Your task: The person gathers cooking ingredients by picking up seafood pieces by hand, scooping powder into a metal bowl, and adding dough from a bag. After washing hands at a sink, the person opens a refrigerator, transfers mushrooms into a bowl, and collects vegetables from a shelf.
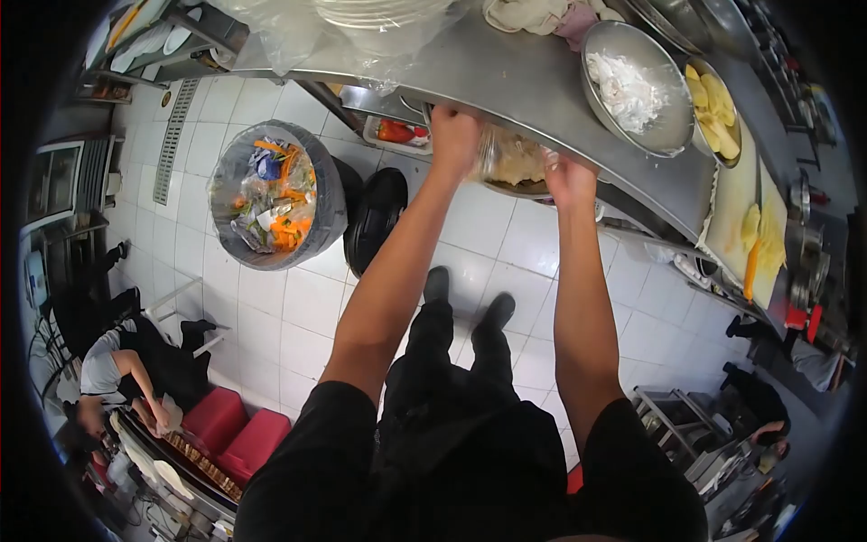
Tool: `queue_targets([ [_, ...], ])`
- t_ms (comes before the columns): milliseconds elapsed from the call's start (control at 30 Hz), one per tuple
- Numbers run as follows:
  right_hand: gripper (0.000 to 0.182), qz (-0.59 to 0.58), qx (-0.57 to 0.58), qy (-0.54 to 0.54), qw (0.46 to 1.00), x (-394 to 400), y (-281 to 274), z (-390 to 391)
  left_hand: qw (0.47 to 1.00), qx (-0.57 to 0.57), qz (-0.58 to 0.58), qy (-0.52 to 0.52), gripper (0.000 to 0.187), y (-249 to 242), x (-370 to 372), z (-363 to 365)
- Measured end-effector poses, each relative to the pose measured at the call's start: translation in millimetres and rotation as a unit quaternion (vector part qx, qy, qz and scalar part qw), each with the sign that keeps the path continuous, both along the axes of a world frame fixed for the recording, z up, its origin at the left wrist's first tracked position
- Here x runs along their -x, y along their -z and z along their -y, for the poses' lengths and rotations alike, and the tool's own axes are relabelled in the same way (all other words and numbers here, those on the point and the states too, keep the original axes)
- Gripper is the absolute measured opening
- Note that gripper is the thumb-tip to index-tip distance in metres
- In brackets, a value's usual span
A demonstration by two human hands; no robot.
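A pan of pale, lumpy food under clear plastic wrap [515, 161] sits just below the edge of the steel counter, partly hidden by it. My left hand [456, 140] is closed at the pan's left side, its fingertips tucked out of sight. On the opposite side, my right hand [571, 179] grips the edge of the pan and wrap, thumb on top. Left of my left hand, a tray with red peppers [397, 132] shows on the under-shelf. Both arms reach straight forward.
The steel counter [533, 99] holds a bowl of white powder [632, 90], a bowl of peeled yellow pieces [713, 113] and a cutting board [736, 237]. A lined bin of scraps [275, 199] stands on the left floor. Other people work at both sides, one by red crates [237, 432].
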State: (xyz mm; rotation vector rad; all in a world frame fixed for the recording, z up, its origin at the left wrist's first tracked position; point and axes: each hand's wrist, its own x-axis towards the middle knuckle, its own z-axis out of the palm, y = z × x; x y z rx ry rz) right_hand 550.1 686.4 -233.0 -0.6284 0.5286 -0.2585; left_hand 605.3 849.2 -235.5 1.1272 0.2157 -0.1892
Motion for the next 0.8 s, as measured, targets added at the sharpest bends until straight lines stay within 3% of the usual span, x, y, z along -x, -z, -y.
queue_targets([
  [67,0.029,0.080,-0.098,0.011,0.992,5,0,3,0.970,0.240,0.020,-0.037,0.027,6,-9,15],
  [167,0.030,0.113,-0.141,0.032,0.983,12,3,11,0.959,0.270,-0.078,0.027,0.026,0,-25,22],
  [267,0.028,0.087,-0.115,0.013,0.990,28,2,21,0.956,0.271,-0.109,0.030,0.033,12,-44,18],
  [367,0.021,-0.019,0.059,0.030,0.998,35,15,31,0.960,0.260,-0.104,0.024,0.029,9,-52,0],
  [467,0.016,-0.158,0.351,0.002,0.923,48,42,64,0.984,0.172,-0.041,0.006,0.028,33,-70,-37],
  [533,0.015,-0.204,0.440,-0.012,0.874,54,29,62,0.992,-0.085,0.089,0.034,0.028,42,-70,-61],
  [567,0.014,-0.215,0.465,-0.020,0.859,56,19,57,0.964,-0.213,0.151,0.045,0.028,46,-69,-68],
  [600,0.015,-0.193,0.494,-0.012,0.848,59,21,55,0.912,-0.327,0.236,0.078,0.031,15,-48,-65],
  [667,0.016,-0.143,0.549,0.001,0.824,64,30,49,0.878,-0.414,0.122,0.208,0.039,20,-22,-39],
  [700,0.016,-0.126,0.548,-0.018,0.827,67,23,37,0.876,-0.421,0.139,0.190,0.049,-11,1,-19],
  [800,0.016,-0.094,0.577,-0.067,0.808,81,5,3,0.836,-0.512,0.143,0.137,0.036,33,16,39],
])
